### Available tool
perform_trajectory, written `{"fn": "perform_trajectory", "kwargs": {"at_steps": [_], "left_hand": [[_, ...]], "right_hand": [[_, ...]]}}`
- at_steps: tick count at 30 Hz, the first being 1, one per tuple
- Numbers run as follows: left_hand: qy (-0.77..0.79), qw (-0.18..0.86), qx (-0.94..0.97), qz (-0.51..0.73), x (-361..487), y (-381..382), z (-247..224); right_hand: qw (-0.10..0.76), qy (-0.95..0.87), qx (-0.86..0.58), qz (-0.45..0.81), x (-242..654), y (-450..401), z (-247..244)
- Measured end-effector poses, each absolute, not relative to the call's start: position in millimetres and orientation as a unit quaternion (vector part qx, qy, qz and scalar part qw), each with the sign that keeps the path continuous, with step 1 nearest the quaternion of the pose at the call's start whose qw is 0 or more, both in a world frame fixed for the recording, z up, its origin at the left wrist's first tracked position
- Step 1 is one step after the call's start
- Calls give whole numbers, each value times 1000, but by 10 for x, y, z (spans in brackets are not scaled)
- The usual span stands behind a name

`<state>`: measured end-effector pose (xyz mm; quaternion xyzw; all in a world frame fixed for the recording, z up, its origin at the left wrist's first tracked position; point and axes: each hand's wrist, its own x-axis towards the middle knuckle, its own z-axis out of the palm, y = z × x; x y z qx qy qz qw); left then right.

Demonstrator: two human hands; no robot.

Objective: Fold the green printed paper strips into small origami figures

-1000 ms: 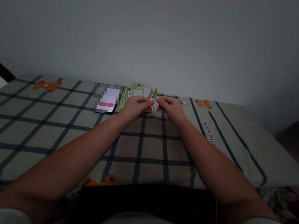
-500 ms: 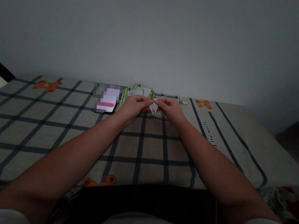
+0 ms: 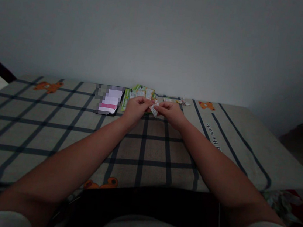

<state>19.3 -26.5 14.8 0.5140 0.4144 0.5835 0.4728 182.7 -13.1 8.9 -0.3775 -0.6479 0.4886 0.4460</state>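
Observation:
Both hands meet over the far part of the table, pinching a small folded piece of whitish printed paper (image 3: 155, 109) between them. My left hand (image 3: 137, 108) is closed on its left side, thumb and fingertips together. From the right, my right hand (image 3: 173, 113) grips the same paper between thumb and forefinger. Part of the paper is hidden by the fingertips. Green-and-white printed packets (image 3: 140, 93) lie just behind my left hand. Beyond my right hand sit small crumpled paper scraps (image 3: 184, 102).
A phone (image 3: 111, 100) with a lit, partly blurred screen lies left of the packets. The checked tablecloth (image 3: 154, 151) with bear prints covers the table, which stands against a grey wall (image 3: 161, 36). Red and green cloth (image 3: 289, 210) shows at the lower right.
The right fingers have shifted slightly down along the paper, and its angle has turned. The hands have drawn apart a little, showing more of the scraps behind the right hand.

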Motion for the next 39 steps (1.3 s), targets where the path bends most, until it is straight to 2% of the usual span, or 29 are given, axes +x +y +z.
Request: {"fn": "perform_trajectory", "kwargs": {"at_steps": [7,14,19,27,33,39], "left_hand": [[409,534,496,550,185,-277,167],[428,472,541,549,122,-179,110],[429,440,569,546,117,-180,115],[389,485,524,582,194,-230,156],[394,488,504,593,173,-178,116],[381,517,480,598,174,-171,140]], "right_hand": [[447,-674,-389,440,1862,-91,76],[445,-656,-377,479,1850,-84,41],[424,-680,-390,453,1856,-95,44],[444,-701,-372,416,1801,-100,100],[427,-691,-362,458,1799,-115,99],[459,-684,-367,432,1786,-140,113]]}}
